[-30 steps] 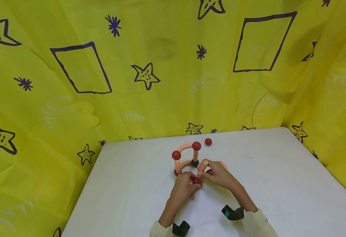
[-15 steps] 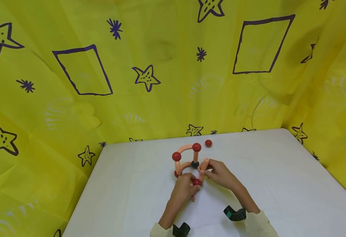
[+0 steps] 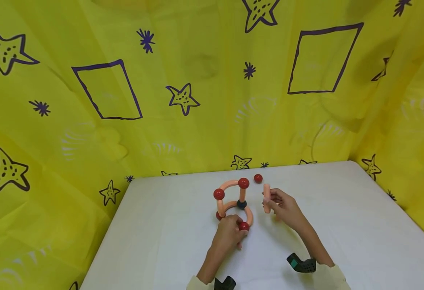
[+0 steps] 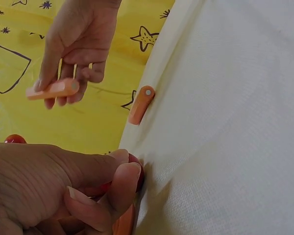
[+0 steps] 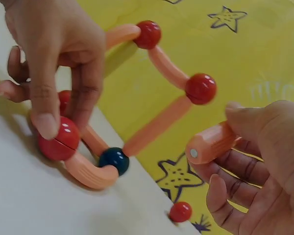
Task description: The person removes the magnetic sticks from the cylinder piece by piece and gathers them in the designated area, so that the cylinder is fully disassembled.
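My left hand (image 3: 227, 234) pinches a red ball (image 3: 244, 227) at the near corner of a magnetic stick-and-ball structure. My right hand (image 3: 288, 210), to the right of the structure, holds a peach magnetic rod (image 3: 267, 198) between thumb and fingers. The rod is apart from the structure; a round metal tip (image 5: 194, 152) shows on its end in the right wrist view. Curved rods (image 5: 90, 174) form the base, joined at a dark blue ball (image 5: 113, 161). Upright rods (image 5: 157, 125) carry two upper red balls (image 5: 201, 89), linked by a curved rod (image 5: 169, 67).
A loose red ball (image 3: 258, 178) lies behind the structure near the table's back edge. Another peach rod (image 4: 141, 105) lies on the white tabletop (image 4: 225, 107) in the left wrist view. A yellow patterned curtain (image 3: 197, 133) hangs behind the table.
My right hand has moved right and away from the near red ball, taking the rod with it. A curved rod from that ball to the dark ball now shows. My left hand keeps its pinch.
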Available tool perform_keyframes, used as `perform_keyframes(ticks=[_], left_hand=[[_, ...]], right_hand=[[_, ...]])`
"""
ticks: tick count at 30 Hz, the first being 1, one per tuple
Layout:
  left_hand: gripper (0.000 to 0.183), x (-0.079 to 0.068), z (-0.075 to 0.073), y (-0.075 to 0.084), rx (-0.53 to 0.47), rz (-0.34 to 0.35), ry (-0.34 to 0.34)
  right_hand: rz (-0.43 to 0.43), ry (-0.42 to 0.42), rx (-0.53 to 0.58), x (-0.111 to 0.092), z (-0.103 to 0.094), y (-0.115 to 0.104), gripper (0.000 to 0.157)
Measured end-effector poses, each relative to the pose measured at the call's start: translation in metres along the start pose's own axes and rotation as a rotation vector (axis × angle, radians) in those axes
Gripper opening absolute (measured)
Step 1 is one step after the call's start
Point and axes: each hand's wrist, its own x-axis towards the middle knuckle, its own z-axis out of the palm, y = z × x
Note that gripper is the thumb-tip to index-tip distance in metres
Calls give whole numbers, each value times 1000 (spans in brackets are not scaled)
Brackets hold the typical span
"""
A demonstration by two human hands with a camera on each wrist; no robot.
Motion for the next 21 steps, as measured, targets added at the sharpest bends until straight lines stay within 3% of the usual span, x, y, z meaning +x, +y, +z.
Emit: perform_keyframes(ticks=[13, 21], left_hand=[[28, -3, 1, 1, -20, 2, -9], [25, -1, 2, 0, 7, 25, 4]], right_hand=[[204, 129, -117, -14, -65, 25, 49], [404, 201, -195, -23, -87, 45, 63]])
